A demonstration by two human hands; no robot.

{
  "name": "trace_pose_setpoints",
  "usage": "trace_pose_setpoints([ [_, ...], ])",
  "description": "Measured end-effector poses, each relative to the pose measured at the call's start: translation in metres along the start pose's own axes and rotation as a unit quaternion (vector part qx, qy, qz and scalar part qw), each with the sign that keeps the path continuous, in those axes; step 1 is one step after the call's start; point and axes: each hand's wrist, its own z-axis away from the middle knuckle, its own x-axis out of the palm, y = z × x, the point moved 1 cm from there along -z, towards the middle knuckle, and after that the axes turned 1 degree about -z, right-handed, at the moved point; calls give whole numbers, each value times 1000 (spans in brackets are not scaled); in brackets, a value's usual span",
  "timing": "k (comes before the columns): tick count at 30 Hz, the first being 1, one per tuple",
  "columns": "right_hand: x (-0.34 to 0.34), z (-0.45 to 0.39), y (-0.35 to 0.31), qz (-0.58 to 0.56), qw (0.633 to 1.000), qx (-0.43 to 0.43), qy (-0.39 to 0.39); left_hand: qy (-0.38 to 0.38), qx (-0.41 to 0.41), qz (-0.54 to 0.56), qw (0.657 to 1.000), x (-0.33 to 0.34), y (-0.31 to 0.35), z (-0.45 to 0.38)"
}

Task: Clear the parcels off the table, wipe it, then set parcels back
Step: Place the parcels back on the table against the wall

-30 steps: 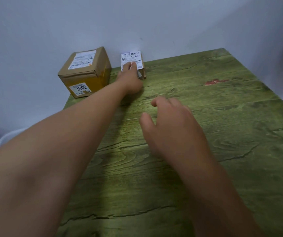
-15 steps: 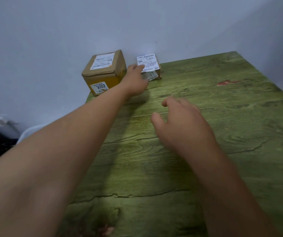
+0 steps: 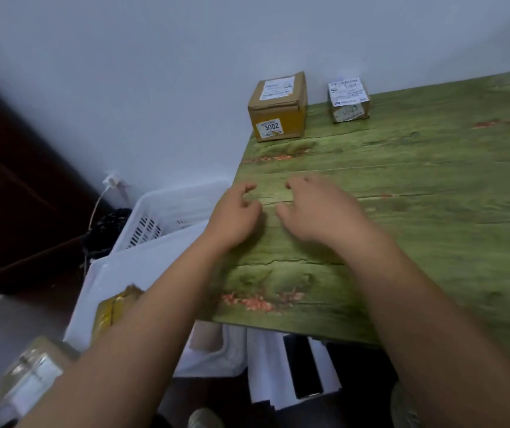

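Observation:
Two parcels stand at the far left corner of the green wood-grain table [image 3: 417, 211], against the wall. The larger is a brown cardboard box [image 3: 278, 108] with a label reading 3002. To its right sits a smaller taped parcel [image 3: 348, 100] with a white shipping label on top. My left hand [image 3: 235, 214] hovers over the table's left edge, fingers curled and apart, holding nothing. My right hand [image 3: 315, 208] is just beside it, also with nothing in it and fingers spread. Both hands are well short of the parcels.
A white plastic crate [image 3: 155, 242] stands on the floor left of the table, with a yellow-brown parcel [image 3: 114, 307] in it. A wall socket with a white cable [image 3: 111, 183] is behind it. A clear-wrapped item [image 3: 31, 369] lies at lower left. A dark door is far left.
My left hand let go of the small parcel and drew back toward me. The view swung left and down, bringing the crate and floor into sight.

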Motion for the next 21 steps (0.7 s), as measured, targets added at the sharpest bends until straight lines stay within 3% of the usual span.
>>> trace_pose_setpoints([
  [4,27,15,-16,58,996,-26,-68,29,-42,-4,999,-29,-54,53],
  [8,54,27,-35,119,985,-66,-103,3,-84,140,987,-44,-91,88],
  [10,66,30,-48,131,981,-93,-108,15,-89,151,984,-53,-104,100],
  [15,97,30,-84,135,972,-147,-122,64,-99,-24,993,-86,-148,112],
  [21,123,26,-123,170,960,-156,-161,55,-225,-95,968,-120,-212,110],
])
